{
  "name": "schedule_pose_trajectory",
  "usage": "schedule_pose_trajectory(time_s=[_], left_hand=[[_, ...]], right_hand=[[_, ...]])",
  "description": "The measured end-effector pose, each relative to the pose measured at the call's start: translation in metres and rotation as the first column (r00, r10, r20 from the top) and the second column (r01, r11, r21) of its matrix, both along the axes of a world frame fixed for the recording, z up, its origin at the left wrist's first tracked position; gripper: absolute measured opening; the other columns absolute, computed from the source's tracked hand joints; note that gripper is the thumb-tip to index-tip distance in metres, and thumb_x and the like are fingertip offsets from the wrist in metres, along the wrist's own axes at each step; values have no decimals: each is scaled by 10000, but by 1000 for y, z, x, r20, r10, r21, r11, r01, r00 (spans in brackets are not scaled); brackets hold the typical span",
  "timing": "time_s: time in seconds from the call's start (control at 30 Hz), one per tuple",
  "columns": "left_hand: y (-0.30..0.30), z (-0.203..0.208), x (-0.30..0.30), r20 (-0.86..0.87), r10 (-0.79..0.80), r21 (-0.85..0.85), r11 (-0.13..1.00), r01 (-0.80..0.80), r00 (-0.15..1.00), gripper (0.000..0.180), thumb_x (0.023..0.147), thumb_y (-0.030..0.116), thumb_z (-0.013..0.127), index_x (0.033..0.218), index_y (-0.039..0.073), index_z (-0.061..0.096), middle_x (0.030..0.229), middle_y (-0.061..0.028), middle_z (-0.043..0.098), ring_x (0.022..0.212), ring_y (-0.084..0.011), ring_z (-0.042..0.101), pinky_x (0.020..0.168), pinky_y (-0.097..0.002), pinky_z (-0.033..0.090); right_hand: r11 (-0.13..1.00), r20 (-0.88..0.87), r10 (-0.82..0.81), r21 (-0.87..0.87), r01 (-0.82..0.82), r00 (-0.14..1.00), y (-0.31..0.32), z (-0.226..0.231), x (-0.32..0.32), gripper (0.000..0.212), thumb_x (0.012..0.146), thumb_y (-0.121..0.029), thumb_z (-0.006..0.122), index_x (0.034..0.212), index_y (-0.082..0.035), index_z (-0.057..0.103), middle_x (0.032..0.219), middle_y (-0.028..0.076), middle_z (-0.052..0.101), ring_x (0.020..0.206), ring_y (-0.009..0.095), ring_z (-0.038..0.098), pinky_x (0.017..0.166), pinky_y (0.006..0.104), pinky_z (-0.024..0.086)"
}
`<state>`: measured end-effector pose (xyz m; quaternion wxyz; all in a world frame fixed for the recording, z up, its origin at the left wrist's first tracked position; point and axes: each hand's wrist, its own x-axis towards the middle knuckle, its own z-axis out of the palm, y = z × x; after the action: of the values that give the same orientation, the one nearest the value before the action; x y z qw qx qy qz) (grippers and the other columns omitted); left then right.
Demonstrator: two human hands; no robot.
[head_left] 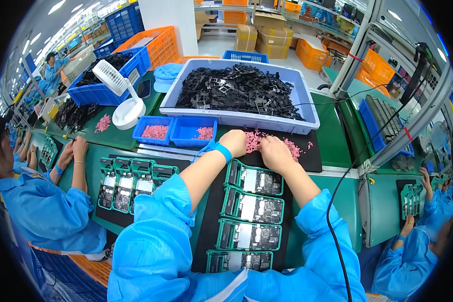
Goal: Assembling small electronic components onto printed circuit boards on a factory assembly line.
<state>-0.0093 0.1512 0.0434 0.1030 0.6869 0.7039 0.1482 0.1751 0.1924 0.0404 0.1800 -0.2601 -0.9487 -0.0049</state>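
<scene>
Both my hands are at a loose heap of small pink pieces (254, 139) on a black mat, beyond the row of devices. My left hand (234, 142), with a blue band round its wrist, is curled at the heap's left side. At its right side my right hand (276, 152) bends its fingers down into the pieces. Both sets of fingers look closed, but their tips and anything in them are hidden. Below my hands, several opened phone-like devices in green frames (251, 207) lie in a column, circuit boards showing.
A large pale bin (236, 121) of black parts stands behind the heap. Two small blue trays (194, 143) with pink pieces sit left of it, near a white fan (129, 112). A black cable (332, 216) hangs past my right arm. Co-workers sit at both sides.
</scene>
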Motion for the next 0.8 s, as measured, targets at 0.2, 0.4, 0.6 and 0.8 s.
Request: schedule_pose_trajectory(time_s=[0.2, 0.4, 0.6, 0.8], left_hand=[[-3, 1, -3, -55, -108, 16, 994, 109, 993, 153, 655, 172, 654, 690, 26, 684, 722, -219, 630, 734, -377, 633, 727, -447, 517], [-19, 32, 11, 75, -238, 62, 970, 234, 968, 135, 716, 172, 692, 722, 37, 686, 739, -177, 656, 722, -324, 647, 683, -398, 515], [-58, 45, 65, 118, -494, -28, 866, 500, 862, 127, 743, 160, 679, 759, 34, 684, 779, -144, 659, 783, -309, 646, 726, -404, 507], [-74, 35, 87, -14, -483, -61, 874, 481, 876, 104, 757, 151, 653, 743, 51, 678, 793, -142, 656, 813, -323, 638, 718, -422, 511]], right_hand=[[985, -69, -59, -165, 47, 996, -18, 20, 40, 93, 824, -96, 544, 822, -4, 550, 861, 186, 587, 870, 351, 572, 765, 437, 467], [955, -81, -133, -278, 106, 988, -57, 20, 108, 95, 860, -111, 576, 833, -23, 549, 841, 169, 579, 861, 359, 567, 768, 446, 458], [983, -51, -118, -149, 109, 992, -103, -1, 127, 102, 815, -91, 614, 818, -30, 533, 805, 150, 553, 810, 343, 556, 734, 430, 457], [987, -72, -102, -128, 92, 992, -102, -2, 129, 89, 819, -113, 604, 811, -40, 553, 790, 134, 567, 808, 320, 565, 743, 419, 458]])
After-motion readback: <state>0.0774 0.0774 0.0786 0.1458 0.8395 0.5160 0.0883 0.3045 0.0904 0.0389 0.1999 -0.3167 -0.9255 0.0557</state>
